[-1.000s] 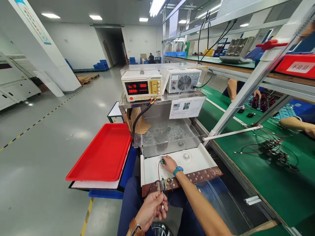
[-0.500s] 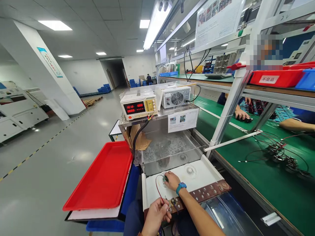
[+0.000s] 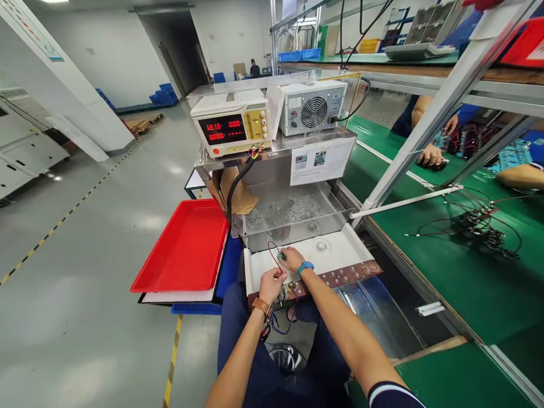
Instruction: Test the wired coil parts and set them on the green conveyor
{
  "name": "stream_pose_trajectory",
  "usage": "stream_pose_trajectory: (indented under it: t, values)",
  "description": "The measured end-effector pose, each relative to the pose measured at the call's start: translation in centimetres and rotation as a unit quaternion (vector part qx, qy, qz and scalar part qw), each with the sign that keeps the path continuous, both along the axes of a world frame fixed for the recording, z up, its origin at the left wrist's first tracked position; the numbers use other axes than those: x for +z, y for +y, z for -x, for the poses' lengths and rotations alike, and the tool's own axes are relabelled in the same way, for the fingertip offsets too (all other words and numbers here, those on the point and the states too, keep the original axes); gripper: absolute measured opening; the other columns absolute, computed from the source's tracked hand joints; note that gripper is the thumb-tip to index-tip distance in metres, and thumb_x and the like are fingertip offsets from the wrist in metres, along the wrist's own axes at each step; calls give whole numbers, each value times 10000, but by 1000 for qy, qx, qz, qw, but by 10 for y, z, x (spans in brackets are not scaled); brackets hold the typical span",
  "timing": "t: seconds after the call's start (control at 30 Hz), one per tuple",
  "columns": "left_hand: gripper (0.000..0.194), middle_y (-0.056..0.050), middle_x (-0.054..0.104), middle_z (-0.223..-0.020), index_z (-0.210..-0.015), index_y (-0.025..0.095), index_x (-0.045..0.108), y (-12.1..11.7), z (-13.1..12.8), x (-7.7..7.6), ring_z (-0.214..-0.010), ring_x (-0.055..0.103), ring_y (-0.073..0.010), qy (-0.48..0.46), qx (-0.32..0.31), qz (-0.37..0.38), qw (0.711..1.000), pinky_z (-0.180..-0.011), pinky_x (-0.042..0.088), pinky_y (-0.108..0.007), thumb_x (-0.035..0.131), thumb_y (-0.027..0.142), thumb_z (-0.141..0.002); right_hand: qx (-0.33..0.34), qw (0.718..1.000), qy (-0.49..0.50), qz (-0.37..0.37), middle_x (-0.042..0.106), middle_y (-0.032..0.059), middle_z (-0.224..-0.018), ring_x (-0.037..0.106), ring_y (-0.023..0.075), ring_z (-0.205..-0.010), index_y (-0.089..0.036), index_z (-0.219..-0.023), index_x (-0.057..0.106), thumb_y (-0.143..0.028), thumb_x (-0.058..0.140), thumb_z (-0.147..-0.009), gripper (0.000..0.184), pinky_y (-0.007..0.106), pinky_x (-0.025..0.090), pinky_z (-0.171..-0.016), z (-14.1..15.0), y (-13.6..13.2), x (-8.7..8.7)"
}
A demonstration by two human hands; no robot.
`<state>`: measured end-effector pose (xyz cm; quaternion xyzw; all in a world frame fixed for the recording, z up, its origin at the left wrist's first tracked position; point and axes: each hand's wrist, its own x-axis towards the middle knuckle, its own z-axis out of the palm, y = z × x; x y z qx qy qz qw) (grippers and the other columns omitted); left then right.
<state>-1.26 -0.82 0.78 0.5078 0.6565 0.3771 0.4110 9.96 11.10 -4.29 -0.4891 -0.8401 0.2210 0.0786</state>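
My right hand (image 3: 292, 259), below a blue wristband, is closed on a small green circuit board (image 3: 282, 256) above the white tray (image 3: 300, 253). From the board a thin red wire (image 3: 269, 245) loops up and over to my left hand (image 3: 272, 283), whose fingers pinch it. The left hand sits just nearer to me, by the brown terminal strip (image 3: 334, 277) with its rows of metal studs. Some dark clips or wires on that strip lie between my hands. My fingers hide part of the board.
A power supply (image 3: 232, 124) with red digits stands on a metal shelf beside a grey fan unit (image 3: 313, 110). At the left lies a red tray (image 3: 182, 249). Wired parts (image 3: 484, 226) rest on the green bench (image 3: 425, 272) at the right, where a co-worker's hand (image 3: 431, 154) is busy.
My view has tilted down, showing more of my arms and lap. The left hand has moved up the wire, closer to the board and the right hand.
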Motion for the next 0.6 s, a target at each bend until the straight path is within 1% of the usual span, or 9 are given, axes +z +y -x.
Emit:
stream_pose_trajectory:
  t: [0.1,0.23,0.37,0.6]
  values:
    - [235,-50,706,-752,-800,140,695,1,-2,-4,-709,604,-165,13,-12,3,1000,-725,458,-290,561,321,-734,-6,1000,11,3,610,83,-1026,542,204,-953,-172,-1105,613,-328,589,-794,349,254,369,-829,-1,1,-6]
    - [231,-49,708,-731,-776,143,699,5,-6,-3,-698,605,-168,25,-30,3,999,-713,459,-288,561,324,-734,-15,1000,20,3,611,77,-1027,536,202,-955,-183,-1104,613,-326,591,-794,342,255,368,-822,0,2,-9]
    - [217,-45,706,-713,-761,147,697,9,-9,-5,-682,605,-164,35,-45,10,998,-685,453,-276,565,317,-734,-15,1000,24,-3,617,72,-1004,528,203,-964,-181,-1088,613,-315,596,-791,327,253,367,-818,0,1,-7]
    - [219,-48,704,-708,-778,141,695,10,-9,-12,-662,608,-162,49,-43,24,998,-651,443,-268,570,314,-729,-16,1000,18,-2,616,73,-1013,528,204,-963,-182,-1091,602,-296,597,-795,317,258,366,-793,1,0,-2]
